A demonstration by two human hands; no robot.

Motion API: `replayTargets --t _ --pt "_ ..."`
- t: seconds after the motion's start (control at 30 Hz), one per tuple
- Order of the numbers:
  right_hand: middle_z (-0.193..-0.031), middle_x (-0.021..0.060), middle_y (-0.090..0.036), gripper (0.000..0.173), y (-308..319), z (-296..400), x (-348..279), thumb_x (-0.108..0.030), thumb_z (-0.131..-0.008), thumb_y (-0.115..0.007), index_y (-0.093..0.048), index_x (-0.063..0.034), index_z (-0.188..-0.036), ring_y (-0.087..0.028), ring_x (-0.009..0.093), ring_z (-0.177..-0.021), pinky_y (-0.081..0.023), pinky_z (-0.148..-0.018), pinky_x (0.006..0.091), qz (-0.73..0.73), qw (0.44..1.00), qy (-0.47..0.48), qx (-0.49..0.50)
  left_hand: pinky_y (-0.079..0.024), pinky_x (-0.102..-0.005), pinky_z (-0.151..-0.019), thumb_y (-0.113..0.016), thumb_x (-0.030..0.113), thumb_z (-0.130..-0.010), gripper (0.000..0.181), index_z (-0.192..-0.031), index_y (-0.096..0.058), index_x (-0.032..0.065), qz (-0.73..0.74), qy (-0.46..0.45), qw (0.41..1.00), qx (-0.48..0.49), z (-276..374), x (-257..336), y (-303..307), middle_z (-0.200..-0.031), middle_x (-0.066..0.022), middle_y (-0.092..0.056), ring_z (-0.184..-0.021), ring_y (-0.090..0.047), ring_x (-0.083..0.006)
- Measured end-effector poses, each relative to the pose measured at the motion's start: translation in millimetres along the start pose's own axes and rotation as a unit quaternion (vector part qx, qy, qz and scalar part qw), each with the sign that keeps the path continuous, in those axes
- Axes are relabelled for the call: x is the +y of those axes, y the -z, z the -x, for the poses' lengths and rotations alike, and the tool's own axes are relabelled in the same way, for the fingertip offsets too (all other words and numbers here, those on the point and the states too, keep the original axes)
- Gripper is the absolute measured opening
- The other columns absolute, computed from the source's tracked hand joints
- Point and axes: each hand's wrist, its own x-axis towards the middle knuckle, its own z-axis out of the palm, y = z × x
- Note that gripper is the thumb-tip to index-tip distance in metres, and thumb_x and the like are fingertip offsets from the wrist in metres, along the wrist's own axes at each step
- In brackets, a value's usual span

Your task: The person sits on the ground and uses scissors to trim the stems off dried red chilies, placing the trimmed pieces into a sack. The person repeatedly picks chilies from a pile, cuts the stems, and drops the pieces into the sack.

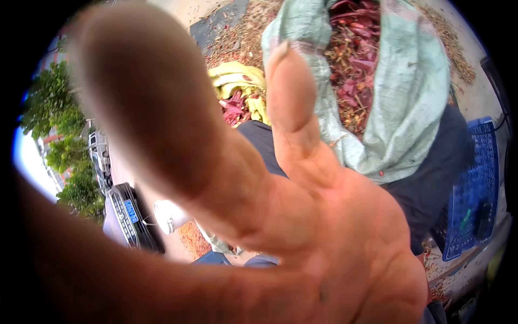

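Observation:
What appears to be my right hand [344, 239] is raised very close to the camera, palm towards it. Its fingers are spread and hold nothing; the nearest ones are blurred and cover much of the left side. Behind the hand, a pale green woven sack [408, 81] gapes over my dark-trousered leg [429, 194]. Inside it lie dried dark red pieces [354, 69], probably chilli peppers, mixed with brownish stems. A yellow sack [238, 73] with similar red pieces [234, 107] shows between two fingers. My left hand is out of view.
A blue plastic crate [473, 190] stands at the right. Plant scraps [259, 24] litter the ground ahead. Further left are a white bucket [168, 216], an orange-red heap [194, 239], a parked dark car [129, 218], other vehicles [99, 152] and trees [68, 121].

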Motion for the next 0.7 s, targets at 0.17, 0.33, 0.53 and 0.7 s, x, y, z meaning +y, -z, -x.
replayTargets --t 0.17,0.33,0.53,0.7 --pt "-0.110 0.0142 -0.070 0.046 3 14 10 -0.015 -0.084 -0.067 -0.061 0.0018 -0.126 -0.062 0.019 -0.099 -0.049 -0.087 0.0330 -0.033 0.999 0.036 0.007 -0.038 -0.0499 -0.111 -0.048 0.011 -0.102 0.037 -0.133 -0.046 -0.0081 -0.272 0.053 0.950 -0.143 98 -84 -14 -0.136 -0.0265 -0.049 -0.131 -0.047 -0.0416" --pt "-0.112 0.0165 -0.069 0.054 -13 9 31 -0.022 -0.081 -0.073 -0.059 0.0039 -0.127 -0.063 0.023 -0.099 -0.049 -0.087 0.0344 -0.158 0.986 -0.046 -0.014 -0.042 -0.0513 -0.097 -0.054 0.014 -0.099 0.038 -0.133 -0.049 -0.0017 -0.532 0.217 0.788 -0.220 198 -190 21 -0.133 -0.0214 -0.054 -0.122 -0.052 -0.0403" --pt "-0.099 0.0127 -0.065 0.045 -13 30 25 -0.018 -0.086 -0.072 -0.057 0.0017 -0.124 -0.061 0.021 -0.089 -0.048 -0.077 0.0347 -0.204 0.978 -0.015 0.042 -0.041 -0.0501 -0.096 -0.047 0.014 -0.096 0.050 -0.143 -0.042 -0.0014 -0.564 0.201 0.675 -0.432 292 -173 30 -0.144 -0.0183 -0.049 -0.127 -0.049 -0.0325" --pt "-0.083 0.0065 -0.061 0.033 19 81 -91 -0.017 -0.085 -0.073 -0.056 -0.0007 -0.107 -0.058 0.017 -0.077 -0.047 -0.068 0.0317 -0.138 0.989 0.019 0.055 -0.039 -0.0534 -0.102 -0.049 0.012 -0.094 0.052 -0.143 -0.042 -0.0020 -0.507 0.325 0.659 -0.451 265 -127 23 -0.149 -0.0203 -0.042 -0.134 -0.043 -0.0370"
